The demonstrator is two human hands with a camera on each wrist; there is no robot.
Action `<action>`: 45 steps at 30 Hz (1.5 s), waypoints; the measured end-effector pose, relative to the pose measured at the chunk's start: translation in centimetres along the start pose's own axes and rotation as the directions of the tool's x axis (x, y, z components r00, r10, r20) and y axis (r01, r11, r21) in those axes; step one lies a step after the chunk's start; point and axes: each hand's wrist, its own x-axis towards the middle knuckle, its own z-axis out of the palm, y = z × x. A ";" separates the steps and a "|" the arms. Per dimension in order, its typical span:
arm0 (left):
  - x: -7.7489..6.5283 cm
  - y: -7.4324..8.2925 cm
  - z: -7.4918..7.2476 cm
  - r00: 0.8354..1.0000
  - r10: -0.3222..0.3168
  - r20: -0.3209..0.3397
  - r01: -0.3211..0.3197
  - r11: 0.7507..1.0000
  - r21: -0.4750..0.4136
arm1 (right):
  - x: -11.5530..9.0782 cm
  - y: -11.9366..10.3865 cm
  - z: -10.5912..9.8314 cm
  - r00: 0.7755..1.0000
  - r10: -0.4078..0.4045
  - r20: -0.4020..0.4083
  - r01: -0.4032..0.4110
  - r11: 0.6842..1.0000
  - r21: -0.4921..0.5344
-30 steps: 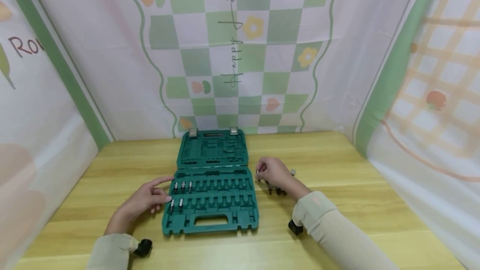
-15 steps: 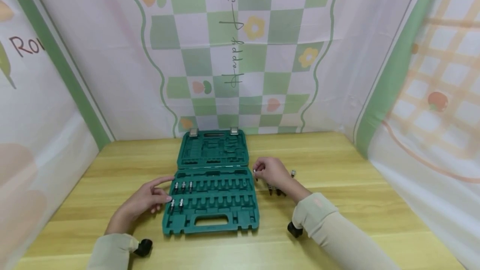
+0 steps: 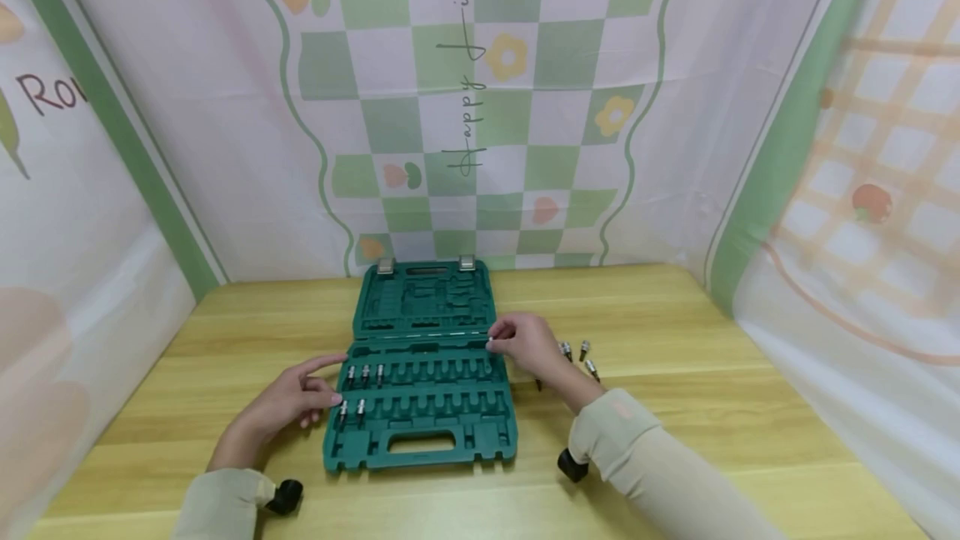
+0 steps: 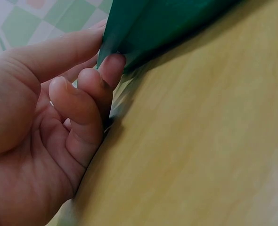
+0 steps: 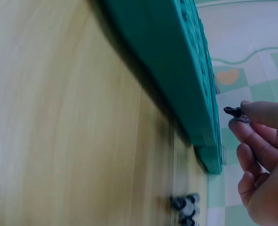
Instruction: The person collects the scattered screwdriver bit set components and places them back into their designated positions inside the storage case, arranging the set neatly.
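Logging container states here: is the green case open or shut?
Open: the case lies unfolded, the insides of both halves showing in the head view.

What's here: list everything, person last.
Table: 1, yellow, foreground
Cloth: count unclear, white-green, behind table
Case: 1, green, open on table
Latches: 2, silver, case's far edge
Seated bits: 5, silver-black, case's left side
Loose bits: at least 4, silver-black, right of case
Held bit: 1, silver-black, near case's right edge
Sleeves: 2, beige, forearms
Wrist cameras: 2, black, wrists
Left hand: 1, case's left edge
Right hand: 1, pinching held bit
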 end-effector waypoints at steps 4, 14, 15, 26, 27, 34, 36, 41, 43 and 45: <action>0.0 -0.1 0.0 1.000 -0.003 -0.002 0.003 1.000 -0.004 | 0.0 -0.5 0.7 1.000 -0.004 0.016 0.004 1.000 0.019; 0.3 -0.1 -0.2 1.000 -0.002 -0.005 0.002 1.000 0.010 | -0.1 -1.4 1.9 1.000 -0.003 0.030 0.002 1.000 0.012; 0.3 -0.1 -0.3 1.000 0.000 -0.004 0.000 1.000 0.011 | -0.1 -1.5 2.0 0.999 0.000 0.035 -0.001 1.000 0.015; 0.5 0.1 -0.4 1.000 0.015 0.014 -0.015 1.000 0.005 | -0.3 -2.4 2.9 0.998 -0.007 0.057 0.002 0.997 0.082; 0.5 0.0 -0.4 1.000 0.015 0.015 -0.015 1.000 0.005 | -0.3 -2.5 3.0 0.998 -0.008 0.060 0.002 0.996 0.091; 0.4 -0.1 -0.3 1.000 0.017 0.023 -0.017 1.000 -0.001 | -0.5 -2.9 3.9 0.995 -0.031 0.097 0.019 0.993 0.118; 0.3 -0.1 -0.3 1.000 0.021 0.023 -0.021 1.000 0.001 | -0.5 -3.1 4.2 0.994 -0.040 0.101 0.028 0.992 0.123; 0.1 0.1 -0.2 0.999 0.031 0.019 -0.031 0.999 0.005 | -0.5 -3.5 5.0 0.993 -0.028 0.112 0.013 0.991 0.130; 0.0 0.2 -0.2 0.999 0.028 0.016 -0.028 1.000 0.004 | -0.5 -3.7 5.4 0.993 -0.024 0.113 0.009 0.992 0.124; -0.1 0.3 -0.2 1.000 0.026 0.014 -0.026 1.000 0.006 | -0.5 -4.0 5.6 0.993 -0.019 0.115 0.005 0.993 0.121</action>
